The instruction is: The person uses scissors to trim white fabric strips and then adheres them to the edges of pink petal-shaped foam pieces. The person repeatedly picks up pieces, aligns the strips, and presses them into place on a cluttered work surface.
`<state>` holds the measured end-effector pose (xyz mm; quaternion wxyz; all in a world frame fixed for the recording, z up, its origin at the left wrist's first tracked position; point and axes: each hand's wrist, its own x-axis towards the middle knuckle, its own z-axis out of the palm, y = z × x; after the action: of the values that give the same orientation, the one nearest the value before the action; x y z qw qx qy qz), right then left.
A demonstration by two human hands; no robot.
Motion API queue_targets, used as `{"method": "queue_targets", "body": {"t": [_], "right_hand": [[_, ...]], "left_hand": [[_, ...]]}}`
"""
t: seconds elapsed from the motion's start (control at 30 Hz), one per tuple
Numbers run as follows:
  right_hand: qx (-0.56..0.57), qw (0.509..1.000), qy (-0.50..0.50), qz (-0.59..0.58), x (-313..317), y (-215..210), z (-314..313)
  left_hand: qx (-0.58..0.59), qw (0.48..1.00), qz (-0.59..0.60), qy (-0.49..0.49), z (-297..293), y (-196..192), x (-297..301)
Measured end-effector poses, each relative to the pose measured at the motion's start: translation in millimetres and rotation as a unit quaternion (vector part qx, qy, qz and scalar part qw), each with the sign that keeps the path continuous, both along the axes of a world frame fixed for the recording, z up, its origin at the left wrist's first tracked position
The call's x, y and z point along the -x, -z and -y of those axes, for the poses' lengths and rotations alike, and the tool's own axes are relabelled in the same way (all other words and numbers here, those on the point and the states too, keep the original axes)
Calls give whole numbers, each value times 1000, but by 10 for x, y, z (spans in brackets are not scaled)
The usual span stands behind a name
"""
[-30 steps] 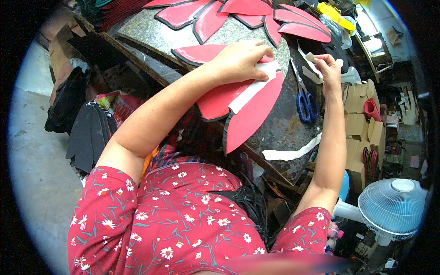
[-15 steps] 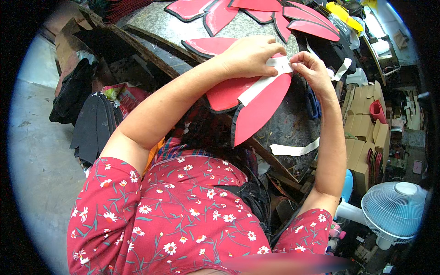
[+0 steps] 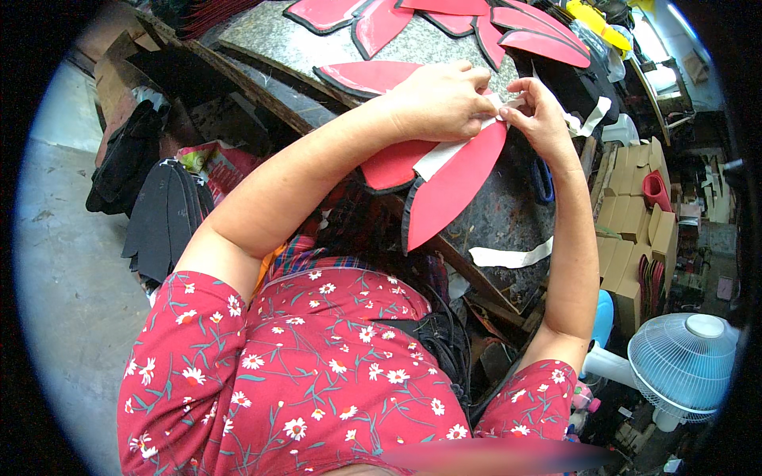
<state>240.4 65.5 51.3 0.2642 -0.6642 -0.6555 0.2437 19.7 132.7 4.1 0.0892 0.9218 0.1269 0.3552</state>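
A red leaf-shaped piece with a black-edged end lies at the near edge of the worktop, its tip toward me. Along its upper left side runs a white fabric strip. Bent over that strip, my left hand has its fingers closed and pressed down on it. My right hand pinches the strip's far end between thumb and fingertips. Another red piece shows partly beneath my left wrist. Exactly where the strip meets the far tip is hidden by my fingers.
More black-edged red pieces lie at the back of the worktop. A loose white strip and blue-handled scissors rest nearer my right arm. Cardboard boxes and a fan stand on the right.
My left fingers have curled further over the strip and moved slightly right. My right hand has shifted a little at the strip's end, its fingers bent higher.
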Motion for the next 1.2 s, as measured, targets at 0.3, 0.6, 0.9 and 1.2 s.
{"method": "queue_targets", "body": {"t": [0.3, 0.6, 0.9, 1.2], "right_hand": [[13, 998, 35, -57, -8, 116, 30], [-11, 1000, 19, -20, 83, -24, 251], [128, 904, 181, 367, -111, -337, 1017], [99, 896, 210, 377, -251, -162, 1053]], "left_hand": [[13, 999, 26, 27, -28, -13, 26], [-27, 999, -3, 24, -16, -5, 31], [47, 997, -30, 60, -59, -34, 57], [95, 980, -142, -99, -80, -302, -165]]}}
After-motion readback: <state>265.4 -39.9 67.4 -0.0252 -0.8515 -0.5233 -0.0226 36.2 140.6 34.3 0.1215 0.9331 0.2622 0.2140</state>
